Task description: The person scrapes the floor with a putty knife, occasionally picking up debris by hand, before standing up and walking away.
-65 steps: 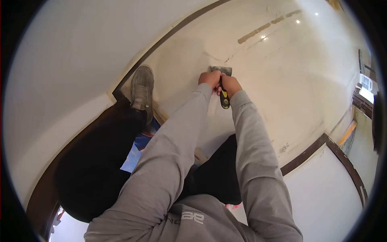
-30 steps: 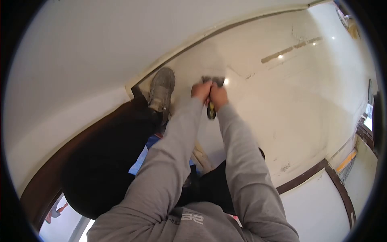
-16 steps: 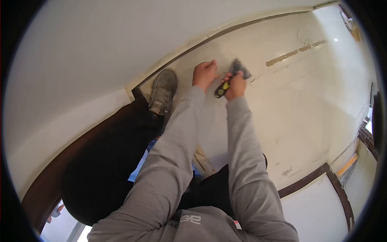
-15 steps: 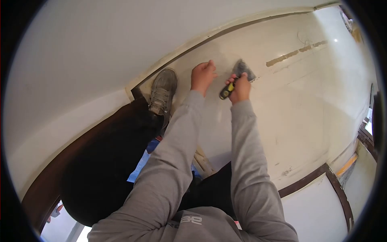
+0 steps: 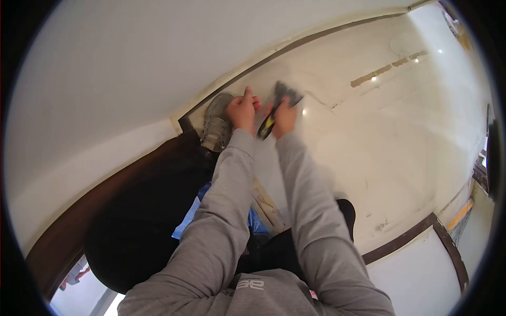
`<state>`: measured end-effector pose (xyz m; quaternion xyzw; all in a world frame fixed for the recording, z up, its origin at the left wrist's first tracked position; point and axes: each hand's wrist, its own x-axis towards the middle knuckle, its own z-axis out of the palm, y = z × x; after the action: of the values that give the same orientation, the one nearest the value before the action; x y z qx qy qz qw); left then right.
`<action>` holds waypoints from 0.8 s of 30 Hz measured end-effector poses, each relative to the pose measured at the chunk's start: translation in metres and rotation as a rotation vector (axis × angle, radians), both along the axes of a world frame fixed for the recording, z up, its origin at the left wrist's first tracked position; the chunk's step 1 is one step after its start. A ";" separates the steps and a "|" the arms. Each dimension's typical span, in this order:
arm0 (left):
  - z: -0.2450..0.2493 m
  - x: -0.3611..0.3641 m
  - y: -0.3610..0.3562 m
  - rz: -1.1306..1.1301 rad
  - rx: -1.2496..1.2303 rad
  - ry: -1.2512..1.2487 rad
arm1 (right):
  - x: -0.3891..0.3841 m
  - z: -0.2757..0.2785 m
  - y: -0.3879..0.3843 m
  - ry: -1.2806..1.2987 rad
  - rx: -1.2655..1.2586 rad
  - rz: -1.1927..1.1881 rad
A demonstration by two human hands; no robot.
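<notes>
My right hand (image 5: 285, 117) is wrapped round the black and yellow handle of a scraper (image 5: 267, 125). Its wide dark blade points away from me, over or against the pale surface (image 5: 358, 152); motion blur hides whether it touches. Just to the left, my left hand (image 5: 243, 111) has its thumb raised and its fingers loosely bent, with nothing visible in it. That hand is beside the grey laced shoe (image 5: 216, 126) on my left foot, partly overlapping it in view.
A brown, rough-edged strip (image 5: 387, 69) marks the pale surface at upper right. Dark edging (image 5: 398, 245) runs along the lower right. Between my legs are a wooden piece (image 5: 268, 208) and blue material (image 5: 256, 222). A pale wall (image 5: 132, 63) rises at left.
My right hand and the scraper have moved left, closer to my left hand. The left hand has shifted left and slightly nearer me, its thumb now raised. My right knee has come into view.
</notes>
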<state>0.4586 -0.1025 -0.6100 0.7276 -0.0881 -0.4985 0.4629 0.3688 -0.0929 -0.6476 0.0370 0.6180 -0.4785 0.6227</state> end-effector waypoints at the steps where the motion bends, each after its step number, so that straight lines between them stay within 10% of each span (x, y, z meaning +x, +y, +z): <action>1: -0.001 -0.002 0.002 0.025 -0.029 0.003 | -0.016 0.007 -0.023 -0.049 -0.042 -0.047; 6: -0.002 -0.014 0.003 0.126 -0.106 0.049 | -0.076 0.018 -0.056 -0.128 -0.195 -0.154; 15: 0.041 -0.067 -0.012 -0.272 -0.293 0.023 | 0.021 -0.007 0.109 -0.203 0.013 0.322; 20: 0.111 -0.153 -0.033 -0.415 -0.769 -0.497 | -0.038 0.012 0.163 -0.226 0.006 0.518; 24: 0.272 -0.158 -0.010 -0.660 -0.935 -0.352 | -0.080 0.026 0.188 -0.154 -0.002 0.563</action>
<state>0.3004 -0.1126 -0.3384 0.4525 -0.5948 -0.3962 0.5333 0.2886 0.0949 -0.6216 -0.1006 0.5544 -0.2834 0.7760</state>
